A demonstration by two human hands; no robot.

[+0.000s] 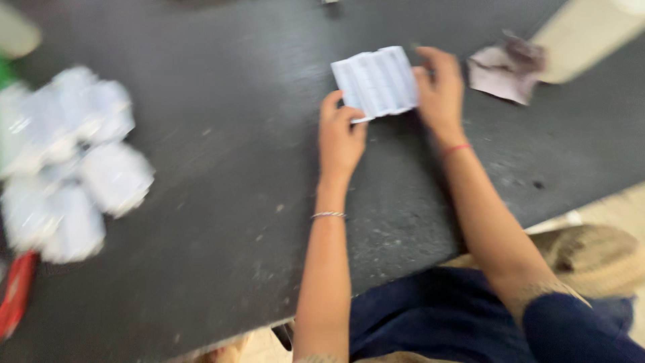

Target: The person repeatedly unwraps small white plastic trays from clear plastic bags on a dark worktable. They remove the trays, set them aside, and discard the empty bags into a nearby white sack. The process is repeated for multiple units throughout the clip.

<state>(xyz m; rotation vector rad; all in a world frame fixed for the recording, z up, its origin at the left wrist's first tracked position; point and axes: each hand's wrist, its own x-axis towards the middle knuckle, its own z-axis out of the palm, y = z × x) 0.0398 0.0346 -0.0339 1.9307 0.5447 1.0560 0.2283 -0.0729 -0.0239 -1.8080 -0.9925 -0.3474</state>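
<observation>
A small white pleated sheet of paper (376,82) lies on the dark grey stone-like surface (222,168), far side, held at both ends. The left hand (339,138) pinches its near-left corner, grip closed on the paper; the right hand (440,91) presses its right edge — whether those fingers clamp it I cannot tell. It looks light, thin and limp, easily creased, best held by its edges. A crumpled pale scrap (504,70) lies to the right; blurred white bundles (70,161) sit well apart to the left.

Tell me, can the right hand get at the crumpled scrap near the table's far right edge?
Probably yes: the crumpled scrap lies just beside the right hand with bare table between, though that hand is on the white sheet.
</observation>
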